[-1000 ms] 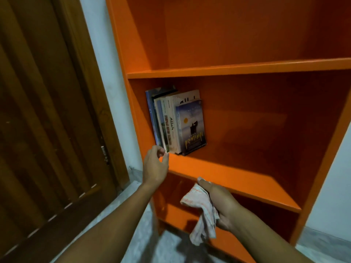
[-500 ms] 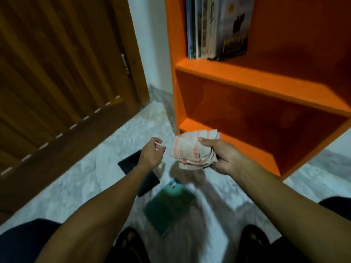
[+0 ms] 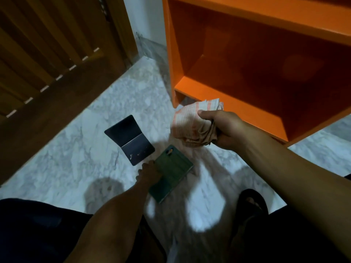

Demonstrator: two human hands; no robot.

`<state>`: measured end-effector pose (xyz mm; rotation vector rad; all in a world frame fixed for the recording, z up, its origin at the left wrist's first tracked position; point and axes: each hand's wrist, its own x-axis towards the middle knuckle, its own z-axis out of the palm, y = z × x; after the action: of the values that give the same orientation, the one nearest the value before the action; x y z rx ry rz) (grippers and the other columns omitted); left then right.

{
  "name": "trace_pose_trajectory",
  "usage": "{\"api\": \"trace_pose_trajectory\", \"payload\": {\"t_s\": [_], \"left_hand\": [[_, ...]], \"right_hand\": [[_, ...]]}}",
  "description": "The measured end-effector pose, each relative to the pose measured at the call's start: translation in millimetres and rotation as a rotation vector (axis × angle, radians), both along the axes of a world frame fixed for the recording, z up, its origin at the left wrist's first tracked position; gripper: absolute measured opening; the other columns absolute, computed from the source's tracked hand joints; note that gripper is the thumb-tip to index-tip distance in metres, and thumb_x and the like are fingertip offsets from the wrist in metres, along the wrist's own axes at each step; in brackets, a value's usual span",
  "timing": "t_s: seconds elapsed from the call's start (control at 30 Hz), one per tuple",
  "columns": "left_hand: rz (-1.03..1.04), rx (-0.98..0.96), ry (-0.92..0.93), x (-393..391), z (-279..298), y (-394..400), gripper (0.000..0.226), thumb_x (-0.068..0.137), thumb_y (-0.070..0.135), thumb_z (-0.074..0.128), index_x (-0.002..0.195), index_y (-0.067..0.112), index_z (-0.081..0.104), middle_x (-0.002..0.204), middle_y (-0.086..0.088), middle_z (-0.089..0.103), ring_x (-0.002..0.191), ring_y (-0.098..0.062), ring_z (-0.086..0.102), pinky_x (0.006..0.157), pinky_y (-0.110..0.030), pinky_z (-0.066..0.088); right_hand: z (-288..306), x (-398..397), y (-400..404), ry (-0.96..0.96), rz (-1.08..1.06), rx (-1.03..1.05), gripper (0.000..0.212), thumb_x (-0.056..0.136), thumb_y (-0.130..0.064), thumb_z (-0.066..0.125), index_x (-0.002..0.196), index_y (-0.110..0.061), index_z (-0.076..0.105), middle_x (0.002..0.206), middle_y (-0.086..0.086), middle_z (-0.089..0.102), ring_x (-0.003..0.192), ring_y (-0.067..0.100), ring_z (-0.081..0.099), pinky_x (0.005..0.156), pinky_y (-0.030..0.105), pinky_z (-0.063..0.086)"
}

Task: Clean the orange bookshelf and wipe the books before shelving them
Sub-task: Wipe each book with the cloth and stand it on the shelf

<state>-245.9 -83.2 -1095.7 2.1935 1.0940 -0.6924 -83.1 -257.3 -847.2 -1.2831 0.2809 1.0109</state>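
Observation:
The orange bookshelf (image 3: pixel 224 92) fills the upper right; only its bare bottom compartment shows. Two books lie on the marble floor in front of it: a dark navy book (image 3: pixel 131 139) and a green book (image 3: pixel 171 172) nearer me. My left hand (image 3: pixel 149 173) reaches down to the green book's left edge, fingers closed on it. My right hand (image 3: pixel 222 130) hangs above the floor by the shelf's lower left corner, shut on a bunched white cloth with orange stripes (image 3: pixel 191 124).
A brown wooden door (image 3: pixel 47 54) stands at the left, close to the shelf's side, with a strip of white wall between. My sandalled right foot (image 3: pixel 250 205) rests on the grey marble floor (image 3: pixel 76 158) at the lower right, my dark-clothed knees at both bottom corners.
The view dropped from the shelved books to the floor. My left hand came down from the shelf edge onto the green book. My right hand stays on the cloth.

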Motion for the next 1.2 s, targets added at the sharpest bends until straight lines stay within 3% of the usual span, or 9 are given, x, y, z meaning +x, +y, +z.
{"api": "trace_pose_trajectory", "payload": {"t_s": [0.3, 0.5, 0.63, 0.8, 0.9, 0.97, 1.03, 1.13, 1.2], "left_hand": [[-0.011, 0.163, 0.047, -2, 0, -19, 0.048, 0.094, 0.026, 0.056, 0.137, 0.015, 0.039, 0.136, -0.018, 0.039, 0.126, -0.038, 0.039, 0.101, -0.049, 0.038], [-0.053, 0.019, -0.125, 6, 24, -13, 0.036, 0.100, 0.019, 0.048, 0.135, 0.013, 0.045, 0.131, -0.017, 0.055, 0.120, -0.038, 0.055, 0.093, -0.039, 0.048], [-0.073, 0.049, -0.235, 25, 62, 0, 0.022, 0.097, 0.015, 0.049, 0.117, 0.011, 0.057, 0.116, -0.015, 0.066, 0.107, -0.035, 0.063, 0.089, -0.043, 0.053], [0.177, 0.031, -0.414, 43, 131, 17, 0.008, 0.098, 0.018, 0.052, 0.100, 0.012, 0.057, 0.105, -0.014, 0.065, 0.093, -0.027, 0.059, 0.075, -0.035, 0.044], [0.323, -0.080, -0.554, 46, 177, 26, 0.012, 0.102, 0.020, 0.051, 0.101, 0.010, 0.059, 0.105, -0.015, 0.067, 0.098, -0.031, 0.064, 0.084, -0.040, 0.051], [0.401, -0.175, -0.633, 48, 210, 26, 0.012, 0.104, 0.019, 0.048, 0.099, 0.013, 0.058, 0.104, -0.016, 0.068, 0.095, -0.033, 0.067, 0.082, -0.044, 0.057], [0.465, -0.270, -0.713, 51, 239, 23, 0.014, 0.105, 0.018, 0.045, 0.096, 0.017, 0.056, 0.102, -0.016, 0.070, 0.090, -0.035, 0.071, 0.075, -0.046, 0.061], [0.452, -0.330, -0.801, 55, 272, 11, 0.013, 0.105, 0.021, 0.046, 0.101, 0.022, 0.058, 0.104, -0.013, 0.073, 0.090, -0.033, 0.073, 0.081, -0.050, 0.061], [0.401, -0.324, -0.833, 55, 284, 1, 0.014, 0.105, 0.024, 0.047, 0.106, 0.024, 0.061, 0.106, -0.010, 0.074, 0.091, -0.030, 0.074, 0.085, -0.052, 0.060]], "right_hand": [[-2, -3, 5, -0.022, 0.033, 0.038, 0.047, 0.101, -0.007, 0.051, 0.146, -0.006, 0.037, 0.134, 0.023, 0.059, 0.111, 0.038, 0.063, 0.080, 0.048, 0.057], [8, -6, 3, -0.034, 0.019, -0.008, 0.043, 0.099, -0.009, 0.055, 0.141, -0.004, 0.044, 0.132, 0.022, 0.060, 0.114, 0.039, 0.062, 0.081, 0.046, 0.056], [20, -6, 2, -0.046, -0.066, -0.015, 0.034, 0.099, -0.004, 0.054, 0.133, -0.003, 0.050, 0.124, 0.022, 0.064, 0.103, 0.040, 0.065, 0.076, 0.053, 0.056], [23, -5, -3, -0.131, -0.141, -0.103, 0.021, 0.099, -0.001, 0.051, 0.119, 0.002, 0.055, 0.104, 0.023, 0.067, 0.092, 0.039, 0.066, 0.084, 0.061, 0.053], [31, -8, -11, -0.241, -0.166, -0.194, 0.023, 0.097, 0.009, 0.042, 0.079, 0.008, 0.057, 0.077, 0.028, 0.060, 0.053, 0.032, 0.061, 0.052, 0.039, 0.056], [34, -14, -16, -0.289, -0.160, -0.178, 0.037, 0.092, 0.018, 0.034, 0.059, 0.003, 0.043, 0.056, 0.021, 0.047, 0.032, 0.028, 0.044, 0.032, 0.021, 0.035], [35, -19, -16, -0.298, -0.141, -0.161, 0.036, 0.090, 0.018, 0.030, 0.062, 0.000, 0.043, 0.053, 0.019, 0.047, 0.031, 0.026, 0.045, 0.033, 0.021, 0.035], [36, -20, -9, -0.262, -0.133, -0.105, 0.036, 0.101, 0.004, 0.035, 0.068, -0.010, 0.043, 0.035, 0.002, 0.048, 0.027, 0.013, 0.048, 0.034, 0.017, 0.037], [39, -21, -5, -0.253, -0.110, -0.036, 0.033, 0.106, -0.006, 0.038, 0.074, -0.006, 0.047, 0.039, 0.001, 0.055, 0.032, 0.013, 0.055, 0.036, 0.020, 0.041]]}}
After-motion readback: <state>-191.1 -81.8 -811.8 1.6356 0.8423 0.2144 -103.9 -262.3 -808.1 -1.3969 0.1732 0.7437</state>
